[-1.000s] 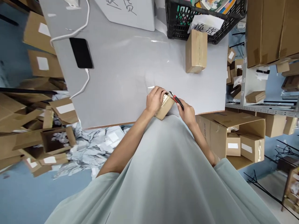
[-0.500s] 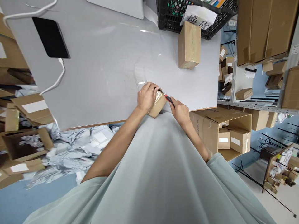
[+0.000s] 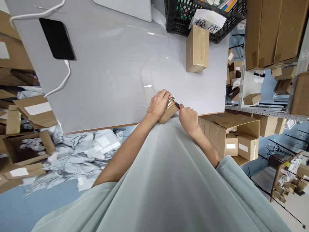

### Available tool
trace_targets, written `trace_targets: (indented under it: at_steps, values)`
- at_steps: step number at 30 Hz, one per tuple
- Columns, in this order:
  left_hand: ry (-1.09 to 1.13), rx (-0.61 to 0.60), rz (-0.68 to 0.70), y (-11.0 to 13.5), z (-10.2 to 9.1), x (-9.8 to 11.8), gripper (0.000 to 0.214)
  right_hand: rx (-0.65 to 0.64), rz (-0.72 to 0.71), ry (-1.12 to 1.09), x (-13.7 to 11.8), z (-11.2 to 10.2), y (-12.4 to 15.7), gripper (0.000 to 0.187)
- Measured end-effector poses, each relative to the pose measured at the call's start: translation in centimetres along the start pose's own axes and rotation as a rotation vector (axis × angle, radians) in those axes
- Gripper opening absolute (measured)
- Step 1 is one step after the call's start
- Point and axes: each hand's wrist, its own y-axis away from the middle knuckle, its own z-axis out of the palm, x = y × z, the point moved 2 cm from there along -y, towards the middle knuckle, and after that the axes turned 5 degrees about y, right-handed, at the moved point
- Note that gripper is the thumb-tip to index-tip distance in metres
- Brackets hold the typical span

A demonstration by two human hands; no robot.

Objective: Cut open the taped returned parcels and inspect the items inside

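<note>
My left hand (image 3: 159, 103) is closed over a small taped cardboard box (image 3: 169, 111) at the near edge of the white table (image 3: 116, 74). Against the box's right end, my right hand (image 3: 189, 118) grips a red and black box cutter (image 3: 177, 105). The cutter's tip touches the box's top edge. Most of the box is hidden by my fingers and my pale green shirt.
A second sealed cardboard box (image 3: 197, 49) stands at the table's far right, before a black crate (image 3: 205, 16) with a paper label. A black phone (image 3: 57, 38) on a white cable lies far left. Open cartons (image 3: 231, 135) sit on the floor to the right, with boxes and grey mailer bags (image 3: 79, 154) to the left.
The right hand has slid the cutter closer in along the box's end, so less of the handle shows. The left hand keeps its hold on the box.
</note>
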Motion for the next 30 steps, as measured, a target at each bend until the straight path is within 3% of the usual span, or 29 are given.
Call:
trace_targets:
  at_steps: [8,18,24,27,30]
  values:
    - [-0.020,-0.062,0.009,0.0,0.7,0.4,0.029,-0.043,0.088,-0.043,0.8,1.2,1.8,0.038]
    - [-0.045,0.000,0.020,0.3,0.1,0.1,0.032,-0.043,0.077,-0.058,0.2,2.3,1.1,0.039]
    - [-0.001,0.033,0.025,0.5,-0.2,-0.3,0.037,-0.091,0.129,-0.081,1.8,3.2,3.8,0.040]
    - [0.068,0.084,-0.018,0.5,-0.9,-0.6,0.040,0.057,0.130,-0.255,3.4,3.7,4.1,0.044]
    - [0.179,0.080,-0.020,0.6,-2.0,-0.5,0.046,0.303,0.189,-0.540,5.4,5.4,1.8,0.047]
